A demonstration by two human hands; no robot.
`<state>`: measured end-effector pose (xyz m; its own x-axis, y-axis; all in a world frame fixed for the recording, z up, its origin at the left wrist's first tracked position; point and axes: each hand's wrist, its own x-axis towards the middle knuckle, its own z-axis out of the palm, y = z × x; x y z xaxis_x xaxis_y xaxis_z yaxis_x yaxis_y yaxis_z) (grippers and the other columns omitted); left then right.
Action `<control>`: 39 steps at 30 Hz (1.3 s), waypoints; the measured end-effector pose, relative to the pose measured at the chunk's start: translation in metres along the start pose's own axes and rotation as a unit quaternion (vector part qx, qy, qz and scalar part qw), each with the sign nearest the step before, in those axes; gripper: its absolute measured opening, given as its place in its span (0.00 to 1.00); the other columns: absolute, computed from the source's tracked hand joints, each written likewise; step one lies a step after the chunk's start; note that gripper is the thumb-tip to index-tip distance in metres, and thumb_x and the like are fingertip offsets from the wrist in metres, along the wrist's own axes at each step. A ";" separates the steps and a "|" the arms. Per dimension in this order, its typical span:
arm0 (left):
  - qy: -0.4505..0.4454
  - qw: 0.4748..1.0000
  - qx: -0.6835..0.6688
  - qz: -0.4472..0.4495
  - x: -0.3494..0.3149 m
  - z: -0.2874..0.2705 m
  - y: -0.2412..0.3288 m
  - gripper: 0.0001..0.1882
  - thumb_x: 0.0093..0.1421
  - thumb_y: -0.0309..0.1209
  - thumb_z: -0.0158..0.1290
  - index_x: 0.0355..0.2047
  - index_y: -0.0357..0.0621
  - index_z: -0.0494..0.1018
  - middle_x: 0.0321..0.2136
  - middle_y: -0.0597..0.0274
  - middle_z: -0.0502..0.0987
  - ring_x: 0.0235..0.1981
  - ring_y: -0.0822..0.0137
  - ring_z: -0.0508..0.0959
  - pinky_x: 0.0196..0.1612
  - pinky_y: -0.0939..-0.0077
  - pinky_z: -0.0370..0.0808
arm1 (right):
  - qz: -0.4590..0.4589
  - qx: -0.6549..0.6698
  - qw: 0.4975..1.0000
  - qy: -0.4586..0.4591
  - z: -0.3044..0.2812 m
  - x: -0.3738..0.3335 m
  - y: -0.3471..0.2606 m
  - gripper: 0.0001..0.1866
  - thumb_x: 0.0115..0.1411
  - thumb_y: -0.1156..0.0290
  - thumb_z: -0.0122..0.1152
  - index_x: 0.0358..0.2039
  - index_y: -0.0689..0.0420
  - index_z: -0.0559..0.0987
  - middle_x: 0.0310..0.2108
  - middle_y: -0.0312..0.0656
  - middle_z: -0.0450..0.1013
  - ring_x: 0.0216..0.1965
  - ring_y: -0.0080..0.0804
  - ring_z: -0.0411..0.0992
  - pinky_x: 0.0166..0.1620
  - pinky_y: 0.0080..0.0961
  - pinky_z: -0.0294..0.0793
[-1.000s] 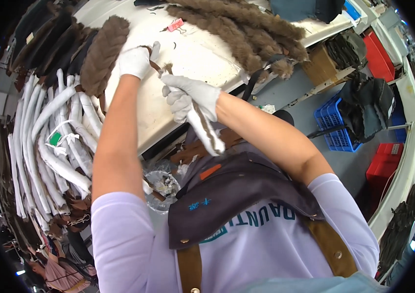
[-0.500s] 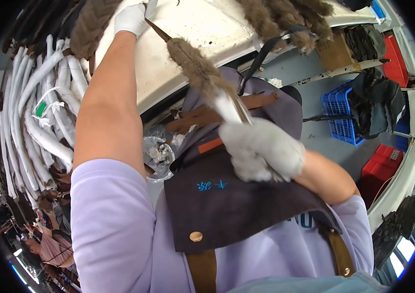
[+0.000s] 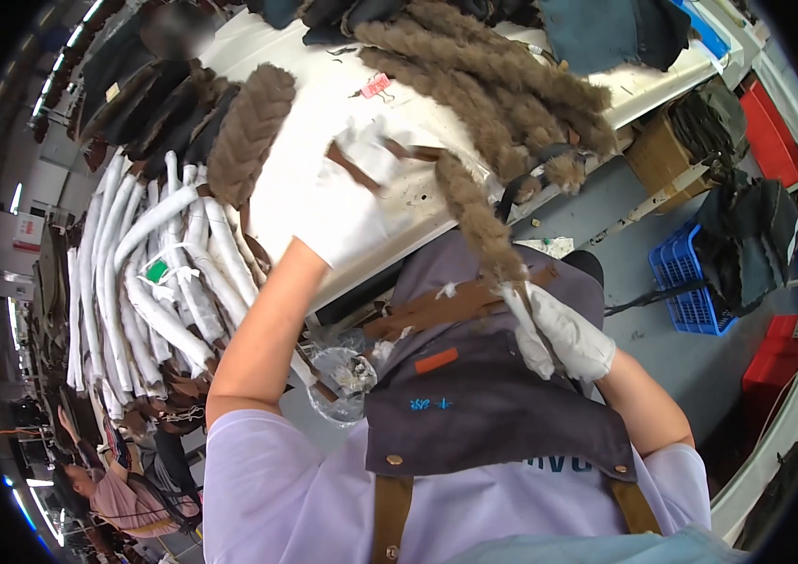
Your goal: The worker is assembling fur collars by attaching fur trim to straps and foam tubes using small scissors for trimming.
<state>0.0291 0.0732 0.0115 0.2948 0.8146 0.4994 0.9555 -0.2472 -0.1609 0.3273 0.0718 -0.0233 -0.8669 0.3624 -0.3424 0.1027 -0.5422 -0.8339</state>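
- Brown fur covers the long fur strip [image 3: 479, 216] that stretches between your two gloved hands, in front of your apron and over the near edge of the table.
- Your right hand [image 3: 568, 336], in a white glove, is closed around the strip's pale lower end, near your waist.
- Your left hand [image 3: 338, 207], also gloved in white, is raised over the table and blurred; its fingers hold the brown leather tail [image 3: 418, 151] of the strip, though the exact pinch is too smeared to tell.
- Another short length of brown leather [image 3: 352, 167] crosses that left glove.
- Under your left hand lies the white table [image 3: 279, 193], with a pink binder clip [image 3: 376, 86] just beyond your fingers.
- Past the clip, more brown fur strips [image 3: 484, 94] lie piled along the table.
- To your left sit a chevron-patterned fur piece [image 3: 250, 132] and a bundle of white-wrapped rolls [image 3: 126, 273] with a green tag [image 3: 156, 272].
- Below the table edge, beside your dark apron [image 3: 502, 423], hangs a clear plastic bag [image 3: 344, 383].
- Farther right, a blue basket [image 3: 695, 291] stands on the grey floor [image 3: 639, 338].
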 end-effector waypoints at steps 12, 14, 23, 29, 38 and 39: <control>-0.108 0.992 -0.061 -0.018 0.023 0.056 -0.057 0.06 0.50 0.35 0.50 0.25 0.48 0.72 0.25 0.60 0.75 0.28 0.62 0.76 0.30 0.71 0.72 | 0.109 0.159 0.966 -0.169 0.010 0.175 -0.049 0.11 0.58 0.67 0.49 0.19 0.52 0.66 0.11 0.29 0.61 0.11 0.21 0.59 0.17 0.19 0.61; -0.170 0.964 -0.124 -0.162 -0.003 0.105 -0.091 0.12 0.55 0.39 0.48 0.36 0.50 0.74 0.35 0.59 0.76 0.38 0.66 0.75 0.40 0.74 0.70 | 0.188 0.251 0.940 -0.134 0.018 0.215 -0.037 0.13 0.57 0.68 0.47 0.15 0.51 0.64 0.10 0.30 0.57 0.10 0.23 0.54 0.15 0.20 0.55; -0.192 0.960 -0.073 -0.192 -0.004 0.131 -0.121 0.18 0.61 0.40 0.39 0.50 0.57 0.67 0.44 0.52 0.72 0.43 0.53 0.73 0.47 0.70 0.67 | 0.125 0.225 0.965 -0.049 0.037 0.077 0.009 0.18 0.56 0.67 0.50 0.11 0.47 0.59 0.08 0.26 0.48 0.08 0.19 0.44 0.15 0.21 0.41; -0.188 0.966 0.021 -0.175 -0.002 0.123 -0.114 0.17 0.57 0.33 0.42 0.47 0.57 0.68 0.38 0.53 0.75 0.39 0.54 0.75 0.41 0.66 0.70 | -0.100 -0.093 0.985 0.108 -0.030 -0.006 0.051 0.12 0.55 0.70 0.48 0.35 0.66 0.73 0.16 0.36 0.66 0.16 0.19 0.62 0.23 0.14 0.62; -0.081 0.939 -0.209 -0.260 -0.006 0.138 -0.106 0.18 0.61 0.34 0.42 0.48 0.40 0.68 0.42 0.60 0.74 0.42 0.68 0.71 0.47 0.80 0.63 | -0.113 -0.286 0.829 0.468 -0.056 0.073 0.026 0.36 0.40 0.53 0.68 0.43 0.66 0.66 0.42 0.51 0.65 0.42 0.33 0.66 0.43 0.24 0.68; -0.058 0.932 -0.242 -0.265 -0.007 0.142 -0.106 0.17 0.61 0.34 0.42 0.48 0.39 0.68 0.42 0.59 0.74 0.41 0.68 0.71 0.47 0.80 0.63 | -0.122 -0.252 0.848 0.450 -0.057 0.076 0.026 0.39 0.39 0.54 0.69 0.44 0.66 0.64 0.43 0.52 0.64 0.42 0.33 0.66 0.43 0.24 0.68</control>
<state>-0.0749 0.1683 -0.0959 -0.1946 0.9340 0.2995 0.8667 0.0207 0.4984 0.2915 0.1284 -0.0953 -0.1924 0.9718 -0.1361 0.3663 -0.0576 -0.9287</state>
